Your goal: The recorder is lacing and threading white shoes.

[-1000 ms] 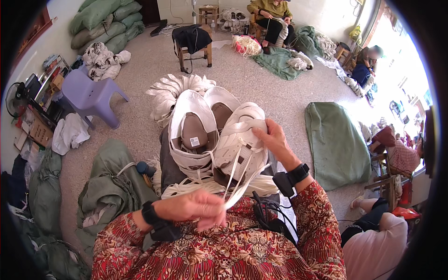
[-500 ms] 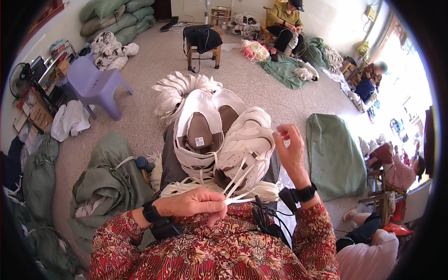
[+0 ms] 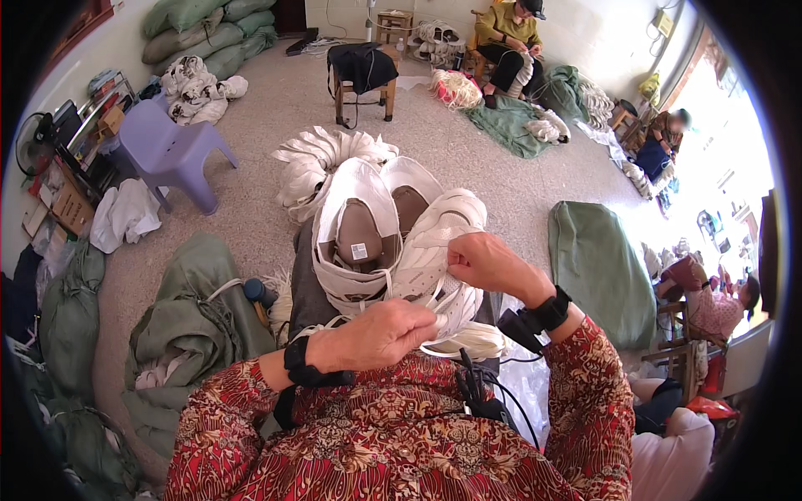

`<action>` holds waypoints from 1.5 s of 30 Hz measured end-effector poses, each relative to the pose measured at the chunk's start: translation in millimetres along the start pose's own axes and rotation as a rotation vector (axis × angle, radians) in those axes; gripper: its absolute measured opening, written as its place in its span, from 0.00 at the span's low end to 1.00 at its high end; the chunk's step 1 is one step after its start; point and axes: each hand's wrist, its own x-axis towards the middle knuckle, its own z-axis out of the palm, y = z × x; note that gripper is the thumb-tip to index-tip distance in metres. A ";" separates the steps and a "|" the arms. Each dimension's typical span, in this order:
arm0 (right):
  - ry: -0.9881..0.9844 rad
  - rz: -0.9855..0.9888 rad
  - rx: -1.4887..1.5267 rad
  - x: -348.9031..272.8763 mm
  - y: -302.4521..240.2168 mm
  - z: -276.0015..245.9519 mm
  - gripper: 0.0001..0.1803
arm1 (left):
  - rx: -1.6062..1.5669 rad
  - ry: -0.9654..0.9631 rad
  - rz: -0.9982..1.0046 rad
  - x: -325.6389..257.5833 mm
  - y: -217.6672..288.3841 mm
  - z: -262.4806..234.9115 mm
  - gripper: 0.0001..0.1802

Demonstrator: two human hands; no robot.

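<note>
Several off-white shoe uppers with brown linings rest on my lap. The nearer right-hand upper (image 3: 422, 259) lies under my hands, with white lace strands around its opening. Just at its near end, my left hand (image 3: 376, 336) is closed in a pinch on a white shoelace (image 3: 437, 292), whose gripped end the fingers hide. My right hand (image 3: 494, 265) is closed over the right side of the same upper, fingertips curled down; what they hold, if anything, is hidden. Left of it stands an open upper (image 3: 357, 238) with a small white label inside. A bundle of pale laces (image 3: 468, 341) lies across my lap.
A ring of stacked white uppers (image 3: 326, 163) lies on the floor beyond my knees. Green sacks (image 3: 200, 284) flank me on both sides. A purple chair (image 3: 171, 150) stands at left, a wooden stool (image 3: 365, 83) ahead. Other people sit working at the right.
My right hand has come left and down onto the upper, its fingers curling closed. My left hand has moved slightly right and up, toward the upper. The uppers have barely shifted.
</note>
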 end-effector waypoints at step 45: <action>0.564 0.532 1.134 -71.6 -4.0 79.5 0.05 | 0.061 0.052 -0.196 15.9 -32.1 30.0 0.14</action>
